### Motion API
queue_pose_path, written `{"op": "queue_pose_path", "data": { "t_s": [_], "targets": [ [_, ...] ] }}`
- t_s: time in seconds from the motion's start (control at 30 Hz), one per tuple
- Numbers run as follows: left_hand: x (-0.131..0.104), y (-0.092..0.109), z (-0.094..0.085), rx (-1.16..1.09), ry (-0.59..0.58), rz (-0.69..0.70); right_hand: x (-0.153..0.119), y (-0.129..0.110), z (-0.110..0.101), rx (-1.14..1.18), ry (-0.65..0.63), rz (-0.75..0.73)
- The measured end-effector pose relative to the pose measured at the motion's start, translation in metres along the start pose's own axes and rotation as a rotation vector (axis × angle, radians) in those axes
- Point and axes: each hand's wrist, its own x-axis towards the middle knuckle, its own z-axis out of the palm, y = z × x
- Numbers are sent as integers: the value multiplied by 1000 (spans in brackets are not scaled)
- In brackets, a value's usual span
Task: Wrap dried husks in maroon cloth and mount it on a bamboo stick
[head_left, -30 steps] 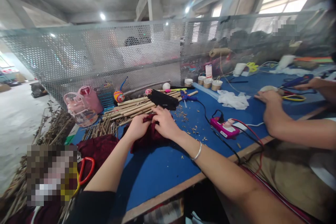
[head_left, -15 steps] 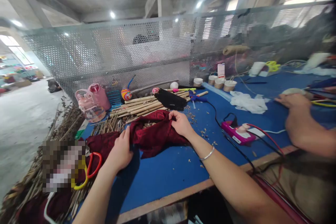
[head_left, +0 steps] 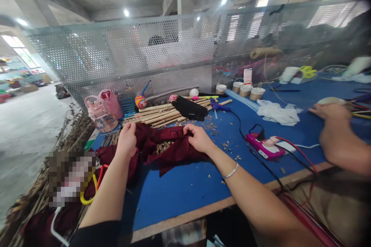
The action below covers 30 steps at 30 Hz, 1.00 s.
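Observation:
A dark red cloth (head_left: 174, 160) lies on the blue table in front of me, its folds spread around a small heap of dry, brownish plant bits (head_left: 164, 147). My left hand (head_left: 127, 139) pinches the cloth at its left side, fingers closed. On the other side, my right hand (head_left: 197, 137) grips the cloth's upper right edge between thumb and fingers. Scissors with red and yellow handles (head_left: 88, 191) lie left of my left forearm, partly hidden by it. Behind the cloth is a pile of thin wooden sticks (head_left: 162, 116) with a black piece (head_left: 189, 109) on top.
A blue glue gun (head_left: 220, 107) and a magenta power strip (head_left: 265, 146) with cords lie to the right. Dry stalks (head_left: 69, 137) line the left edge near a pink jug (head_left: 110, 104). Another person's hand (head_left: 333, 114) works at far right. A perforated metal screen (head_left: 130, 58) stands behind.
My left hand has moved up and slightly left, lifting the cloth's left part. The cloth's opening is wider and more plant bits show. My right hand keeps its hold.

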Motion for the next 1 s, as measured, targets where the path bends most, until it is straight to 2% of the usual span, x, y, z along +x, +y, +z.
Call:
{"op": "queue_pose_path", "data": {
  "t_s": [0.07, 0.13, 0.2, 0.3, 0.43, 0.5, 0.53, 0.57, 0.6, 0.7, 0.73, 0.8, 0.87, 0.9, 1.0],
  "targets": [
    [-4, 12, 16, -73, -66, 10, 0, -2, 6, 94, -6, 27],
    [-10, 21, 36, -8, -132, 82, 2, -3, 12, 204, -45, 66],
    [-18, 27, 56, 148, -233, 193, 4, -4, 16, 218, -109, 72],
    [-35, 34, 81, 456, -320, 414, 9, -4, 21, 86, -119, -44],
    [-51, 34, 95, 671, -389, 644, 12, -4, 24, 21, -68, -145],
    [-55, 30, 90, 690, -502, 698, 12, -4, 25, 10, -78, -135],
    [-56, 28, 85, 675, -524, 720, 12, -4, 25, 6, -79, -116],
    [-58, 25, 78, 646, -494, 738, 12, -2, 26, 4, -71, -86],
    [-60, 21, 68, 608, -402, 747, 13, -1, 25, 1, -55, -47],
    [-64, 1, 31, 583, 39, 669, 15, 5, 22, 0, 28, 68],
    [-65, -8, 19, 669, 90, 598, 17, 8, 21, 19, 38, 91],
    [-66, -27, 2, 956, -55, 448, 19, 10, 18, 70, 47, 127],
    [-66, -43, -4, 1052, -222, 359, 22, 11, 17, 103, 55, 154],
    [-65, -49, -3, 1003, -294, 357, 22, 11, 17, 111, 57, 162],
    [-64, -53, 11, 604, -440, 348, 23, 11, 17, 128, 59, 166]
  ]
}}
